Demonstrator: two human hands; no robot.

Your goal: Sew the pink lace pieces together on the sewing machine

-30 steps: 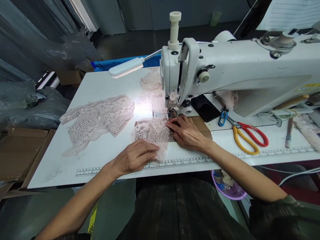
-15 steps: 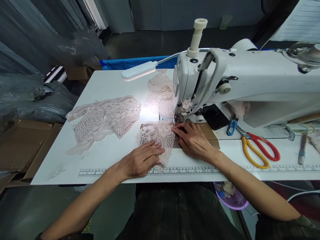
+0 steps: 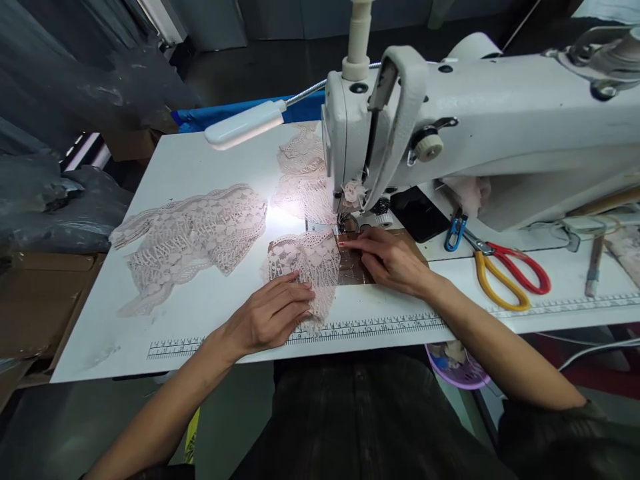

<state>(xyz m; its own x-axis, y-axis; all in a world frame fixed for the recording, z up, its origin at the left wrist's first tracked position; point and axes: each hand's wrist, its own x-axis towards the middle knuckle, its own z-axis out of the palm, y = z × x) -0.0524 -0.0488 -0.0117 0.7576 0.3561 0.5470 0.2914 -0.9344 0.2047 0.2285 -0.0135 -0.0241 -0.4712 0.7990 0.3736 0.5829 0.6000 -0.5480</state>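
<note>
A pale pink lace piece (image 3: 323,261) lies in front of the sewing machine's presser foot (image 3: 345,223). My left hand (image 3: 280,307) rests flat on its lower left part, fingers stretched out and slightly apart. At the lace's right edge is the index fingertip of my right hand (image 3: 395,260), stretched out beside a small red mark. The other right fingers are bent over a brown plate (image 3: 355,270) on the machine bed, and I see nothing held in them. Behind the foot lies more lace (image 3: 303,170). A larger lace piece (image 3: 200,227) is spread on the left.
The sewing machine (image 3: 470,127) fills the right side, with a lit lamp (image 3: 245,125) at its head. Right of my right hand are a black phone (image 3: 419,213), blue thread snips (image 3: 455,231) and red-and-yellow scissors (image 3: 505,267). A ruler strip (image 3: 370,328) runs along the table's front edge.
The camera view has shifted, so the machine looks nearer. My right index finger has straightened and drawn slightly away from the presser foot. My left hand stays on the lace.
</note>
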